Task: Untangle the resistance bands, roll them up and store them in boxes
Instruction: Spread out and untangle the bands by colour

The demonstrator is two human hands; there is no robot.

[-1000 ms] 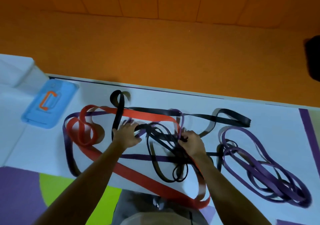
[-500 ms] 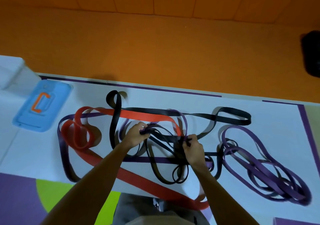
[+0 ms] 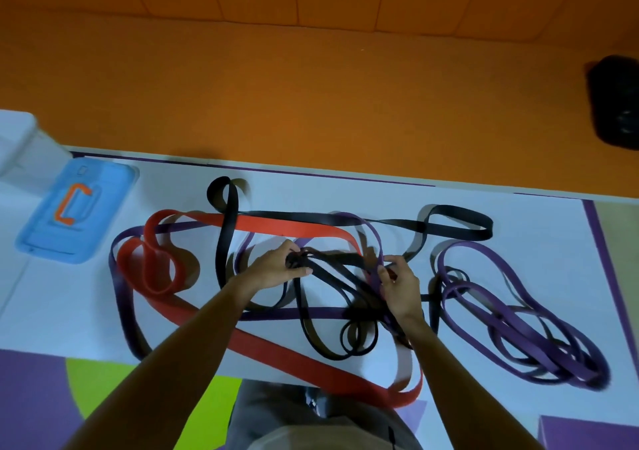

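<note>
The wide red band (image 3: 294, 230) is sprawling on the desk (image 3: 52, 294) left of the left grip (image 3: 276, 266), which is curling round a bunch of thin black bands (image 3: 325, 275), while the right grip (image 3: 397, 287) is pinching a strand beside the knot; limp, light and clingy, they are likely wanting holding near each crossing.

No legible words or numbers, orange C-shaped mark (image 3: 63, 205) on blue box lid (image 3: 103, 218)

Smooth rubbery bands (image 3: 294, 230), matt white table (image 3: 62, 304)
</note>
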